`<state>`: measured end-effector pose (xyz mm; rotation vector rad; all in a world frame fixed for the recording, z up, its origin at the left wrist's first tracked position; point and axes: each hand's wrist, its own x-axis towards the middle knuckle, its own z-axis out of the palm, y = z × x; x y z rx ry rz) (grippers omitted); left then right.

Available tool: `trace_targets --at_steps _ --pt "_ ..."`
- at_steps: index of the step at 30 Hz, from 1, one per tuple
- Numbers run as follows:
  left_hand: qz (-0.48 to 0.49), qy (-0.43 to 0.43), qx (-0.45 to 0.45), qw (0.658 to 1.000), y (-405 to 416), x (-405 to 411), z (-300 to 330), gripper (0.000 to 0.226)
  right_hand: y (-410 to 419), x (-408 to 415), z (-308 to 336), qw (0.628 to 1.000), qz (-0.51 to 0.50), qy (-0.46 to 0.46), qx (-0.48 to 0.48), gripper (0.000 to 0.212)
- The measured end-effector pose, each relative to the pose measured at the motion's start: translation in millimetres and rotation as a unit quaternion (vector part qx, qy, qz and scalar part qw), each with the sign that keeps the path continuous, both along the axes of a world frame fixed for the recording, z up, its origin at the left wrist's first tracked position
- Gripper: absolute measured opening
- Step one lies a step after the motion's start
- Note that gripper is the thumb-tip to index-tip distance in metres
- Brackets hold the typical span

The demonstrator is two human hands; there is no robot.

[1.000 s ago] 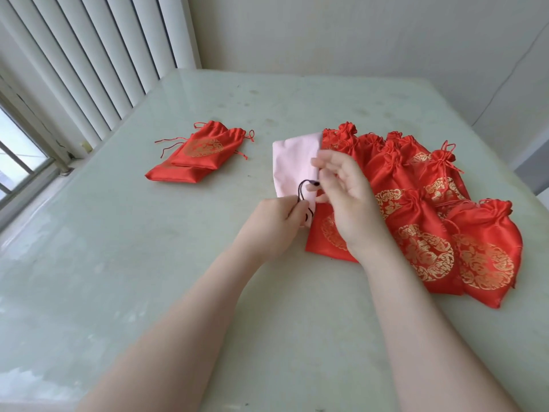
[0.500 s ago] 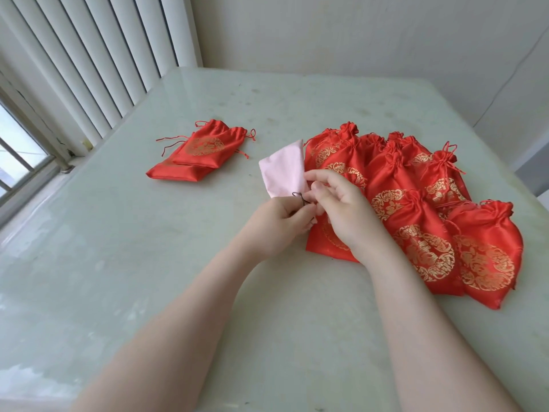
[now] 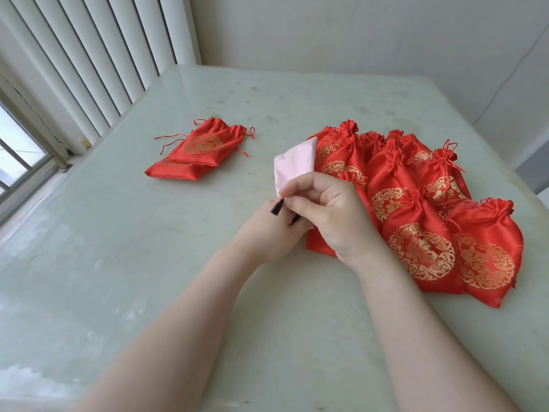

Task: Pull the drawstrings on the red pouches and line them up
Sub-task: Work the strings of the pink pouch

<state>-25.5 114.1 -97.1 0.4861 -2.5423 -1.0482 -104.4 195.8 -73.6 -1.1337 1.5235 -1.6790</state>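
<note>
Left of centre, two flat red pouches (image 3: 194,154) lie stacked on the pale table (image 3: 104,248). At centre, the left hand (image 3: 267,230) and right hand (image 3: 329,212) pinch a pink pouch (image 3: 292,165) by its black drawstring (image 3: 276,209). At right, cinched red pouches (image 3: 421,209) overlap in a row.

We see a pale green table (image 3: 124,263) filling most of the frame. White vertical blinds (image 3: 89,55) hang at the upper left, with a window (image 3: 17,153) at the left edge. A plain wall (image 3: 356,31) spans the top.
</note>
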Motion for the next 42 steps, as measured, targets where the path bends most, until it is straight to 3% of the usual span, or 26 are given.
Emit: trace_targets --at_steps 1,4,10,18,22,25,28,33,37,42 --pt "0.007 -0.005 0.014 1.000 -2.3 -0.4 -1.2 0.029 -0.1 -2.6 -0.3 1.000 -0.014 -0.002 -0.007 0.023" --pt "0.038 -0.031 0.073 0.996 -4.5 -1.7 -1.2 0.042 2.9 -19.7 -3.4 0.999 -0.050 0.021 0.000 0.028" --pt "0.023 -0.005 0.232 0.973 -7.5 -1.0 -3.5 0.038 4.5 -28.1 -13.7 0.984 -0.012 0.132 0.117 0.035" --pt "0.048 0.015 0.261 0.964 -8.7 1.2 3.5 0.041 6.9 -27.8 -13.6 0.935 -0.084 0.320 0.132 0.012" --pt "0.035 -0.014 0.228 0.973 -11.2 1.8 -0.2 0.036 9.9 -29.7 -10.4 0.951 -0.030 0.252 0.178 0.008" --pt "0.038 -0.011 0.234 0.971 -10.2 2.2 2.4 0.038 8.8 -29.4 -11.0 0.956 -0.045 0.223 0.187 0.011" --pt "0.037 0.018 0.269 0.962 -8.0 2.4 8.2 0.038 5.2 -24.7 -8.1 0.981 -0.064 0.047 0.178 0.022" --pt "0.002 0.016 0.281 0.959 -4.6 4.7 11.4 0.034 3.0 -25.3 -7.8 0.971 -0.052 -0.174 0.153 0.034" --pt "0.012 -0.009 0.306 0.952 -5.2 5.5 12.2 0.033 5.2 -25.1 -2.9 0.981 -0.109 -0.080 0.140 0.033" --pt "0.017 -0.006 0.424 0.905 -10.2 8.4 16.4 0.031 14.7 -21.1 7.0 0.993 0.029 0.069 0.093 0.043"
